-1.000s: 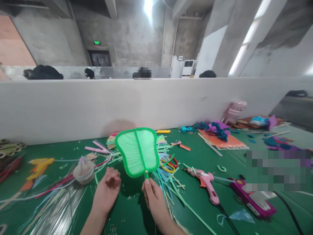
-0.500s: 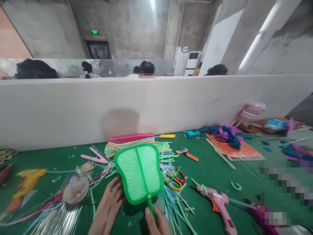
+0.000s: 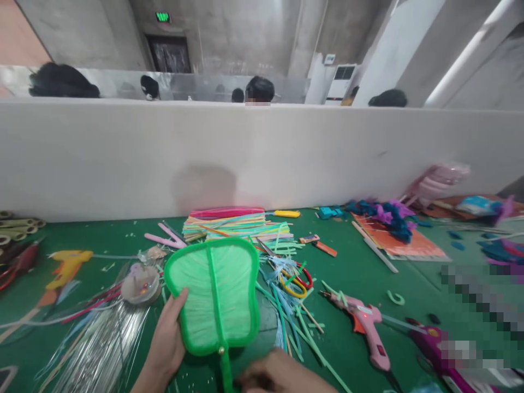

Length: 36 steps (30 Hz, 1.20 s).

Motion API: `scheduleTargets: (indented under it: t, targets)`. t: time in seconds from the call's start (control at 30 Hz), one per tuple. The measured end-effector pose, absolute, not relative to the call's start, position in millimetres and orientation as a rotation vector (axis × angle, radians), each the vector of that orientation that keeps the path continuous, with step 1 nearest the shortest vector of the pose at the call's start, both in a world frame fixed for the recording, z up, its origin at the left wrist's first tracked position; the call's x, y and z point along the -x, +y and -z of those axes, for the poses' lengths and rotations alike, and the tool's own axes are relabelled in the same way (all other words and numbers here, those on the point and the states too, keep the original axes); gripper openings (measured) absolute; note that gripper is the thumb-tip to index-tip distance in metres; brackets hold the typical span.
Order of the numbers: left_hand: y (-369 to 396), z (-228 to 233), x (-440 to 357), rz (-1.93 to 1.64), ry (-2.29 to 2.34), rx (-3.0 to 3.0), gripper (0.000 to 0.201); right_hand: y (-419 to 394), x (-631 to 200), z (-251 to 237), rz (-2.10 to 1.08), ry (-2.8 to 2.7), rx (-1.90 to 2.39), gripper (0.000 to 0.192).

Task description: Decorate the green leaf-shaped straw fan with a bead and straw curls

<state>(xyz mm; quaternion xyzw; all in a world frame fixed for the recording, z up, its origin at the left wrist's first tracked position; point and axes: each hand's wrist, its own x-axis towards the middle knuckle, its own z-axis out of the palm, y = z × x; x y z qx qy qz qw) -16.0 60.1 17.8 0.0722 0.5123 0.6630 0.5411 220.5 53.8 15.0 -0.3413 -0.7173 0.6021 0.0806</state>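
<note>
Head view shows us our left hand (image 3: 166, 341) cupping the left edge of a green hand fan (image 3: 213, 295), fingers (image 3: 177, 303) curled on its rim. Our right hand (image 3: 278, 376) sits by the handle; we cannot tell its grip. Fan tilts above the green worktop (image 3: 347, 273), near scissors (image 3: 297, 281) and a pink glue gun (image 3: 364, 327).
</note>
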Motion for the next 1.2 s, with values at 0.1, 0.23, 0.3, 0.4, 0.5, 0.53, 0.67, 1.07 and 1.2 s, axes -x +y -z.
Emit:
scheduleTargets:
  t: [0.1,0.23,0.3,0.4,0.5,0.53,0.67,1.07,1.2]
  targets:
    - [55,-27,23,-1.428,1.264,-0.271,0.055,72,-244,-56,-1.688,-2.061,1.237,0.039]
    - [44,-33,26,-1.218,1.296,-0.389,0.052,97,-245,-96,-0.968,-1.735,1.344,0.043]
    - [39,-34,28,-1.149,1.316,-0.433,0.050,108,-235,-98,-0.826,-1.736,1.277,0.031]
    - [30,-34,33,-1.070,1.344,-0.493,0.050,116,-215,-85,-0.810,-1.860,1.178,0.030]
    - [21,-33,37,-1.016,1.352,-0.537,0.052,111,-195,-65,-1.052,-1.952,1.143,0.027]
    - [19,-32,37,-0.998,1.352,-0.547,0.053,108,-190,-59,-1.128,-1.957,1.137,0.024]
    - [10,-27,35,-0.945,1.368,-0.639,0.055,100,-186,-40,-1.179,-1.918,1.185,0.021]
    - [5,2,57,-0.744,1.933,-1.425,0.040,172,-261,-42,-1.051,-2.243,1.379,0.035]
    - [5,9,47,-0.765,1.955,-1.759,0.029,171,-216,-28,-1.038,-2.440,1.284,0.030]
